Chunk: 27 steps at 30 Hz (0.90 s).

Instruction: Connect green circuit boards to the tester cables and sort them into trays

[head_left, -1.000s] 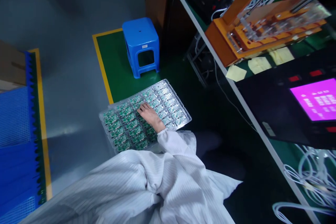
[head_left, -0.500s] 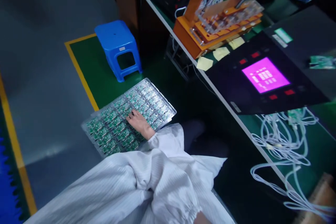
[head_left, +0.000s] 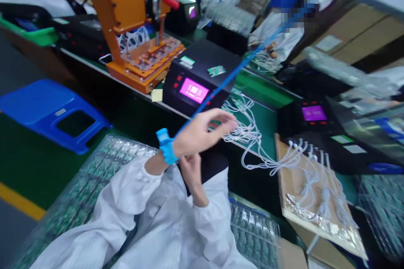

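My left hand (head_left: 203, 132) is raised in front of me, with a light-blue wrist strap (head_left: 167, 146) around its wrist. A gap shows between its thumb and curved fingers, and I see nothing held. Behind its fingertips lie coiled white cables (head_left: 241, 130) on the bench; whether they touch is unclear. Just below the left wrist is my right hand (head_left: 192, 176), its fingers bent and partly hidden, so I cannot tell what they hold. At my left, clear trays of green circuit boards (head_left: 104, 164) sit low, partly covered by my white sleeve.
A blue stool (head_left: 34, 96) stands at left. On the bench are an orange press fixture (head_left: 126, 67), a black tester with a lit screen (head_left: 194, 90), and another tester (head_left: 314, 113). Cables lie over a cardboard box (head_left: 284, 185) at right. Co-workers sit across the bench.
The view has swung right and up towards the bench. A hand that lay on the tray of circuit boards is off it, and both my hands are now together in front of me.
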### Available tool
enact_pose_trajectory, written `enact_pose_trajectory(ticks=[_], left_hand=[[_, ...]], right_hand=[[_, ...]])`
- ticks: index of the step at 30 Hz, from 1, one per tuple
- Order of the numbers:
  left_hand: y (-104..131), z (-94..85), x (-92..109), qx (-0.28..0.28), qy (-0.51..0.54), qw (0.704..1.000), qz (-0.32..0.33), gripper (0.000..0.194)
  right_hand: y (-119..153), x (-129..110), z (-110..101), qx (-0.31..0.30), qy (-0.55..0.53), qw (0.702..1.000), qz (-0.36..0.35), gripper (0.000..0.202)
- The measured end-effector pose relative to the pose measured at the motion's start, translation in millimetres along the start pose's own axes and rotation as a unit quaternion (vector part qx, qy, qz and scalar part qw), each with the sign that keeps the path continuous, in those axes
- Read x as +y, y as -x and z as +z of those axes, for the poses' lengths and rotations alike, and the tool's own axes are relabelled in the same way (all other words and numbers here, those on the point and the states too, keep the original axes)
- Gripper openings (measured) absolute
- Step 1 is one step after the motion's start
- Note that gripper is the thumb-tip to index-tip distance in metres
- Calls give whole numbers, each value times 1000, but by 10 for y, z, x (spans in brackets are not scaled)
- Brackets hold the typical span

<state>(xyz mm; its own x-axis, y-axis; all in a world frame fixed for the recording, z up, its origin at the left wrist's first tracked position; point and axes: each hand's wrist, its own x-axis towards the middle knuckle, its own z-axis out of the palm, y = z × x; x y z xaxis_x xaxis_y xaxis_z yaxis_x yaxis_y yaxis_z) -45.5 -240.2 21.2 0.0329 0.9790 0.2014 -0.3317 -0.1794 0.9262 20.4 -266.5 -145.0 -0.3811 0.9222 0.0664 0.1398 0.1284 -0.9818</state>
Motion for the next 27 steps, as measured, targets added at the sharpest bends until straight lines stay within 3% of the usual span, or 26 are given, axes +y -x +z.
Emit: enact_pose_trajectory(ticks=[2, 4, 6, 9, 11, 13, 16, 20, 22, 24, 27], left_hand=[[-141, -81, -98, 93, 47, 994, -12, 21], [-230, -49, -239, 120, 89, 988, -50, 25], [-303, 67, -384, 125, 134, 980, -78, 30], [-441, 236, -518, 188, 201, 958, -82, 41], [-547, 269, -534, 235, 216, 944, -79, 45], [-650, 230, -512, 237, 228, 941, -85, 46], [-786, 107, -448, 231, 256, 935, -85, 39], [-903, -23, -332, 299, 266, 915, -52, 27], [-919, -51, -270, 288, 277, 916, -38, 28], [-914, -63, -221, 269, 286, 919, -35, 29], [-905, -75, -191, 256, 285, 923, -49, 29]], right_hand=[[-131, -301, -504, 106, -85, 991, -7, 57], [-281, -586, -861, 171, -150, 973, -26, 60], [-455, -810, -1038, 181, -141, 971, -64, 57], [-714, -1020, -1049, 187, 14, 973, -136, 48], [-853, -1115, -999, 212, 162, 949, -169, 44], [-979, -1207, -981, 218, 273, 916, -196, 44], [-1247, -1357, -1066, 190, 318, 900, -232, 47], [-1921, -1516, -1303, 214, 331, 887, -238, 46], [-2317, -1541, -1407, 172, 376, 881, -232, 43], [-2649, -1530, -1484, 66, 434, 872, -215, 44], [-2922, -1503, -1570, -56, 473, 856, -201, 34]])
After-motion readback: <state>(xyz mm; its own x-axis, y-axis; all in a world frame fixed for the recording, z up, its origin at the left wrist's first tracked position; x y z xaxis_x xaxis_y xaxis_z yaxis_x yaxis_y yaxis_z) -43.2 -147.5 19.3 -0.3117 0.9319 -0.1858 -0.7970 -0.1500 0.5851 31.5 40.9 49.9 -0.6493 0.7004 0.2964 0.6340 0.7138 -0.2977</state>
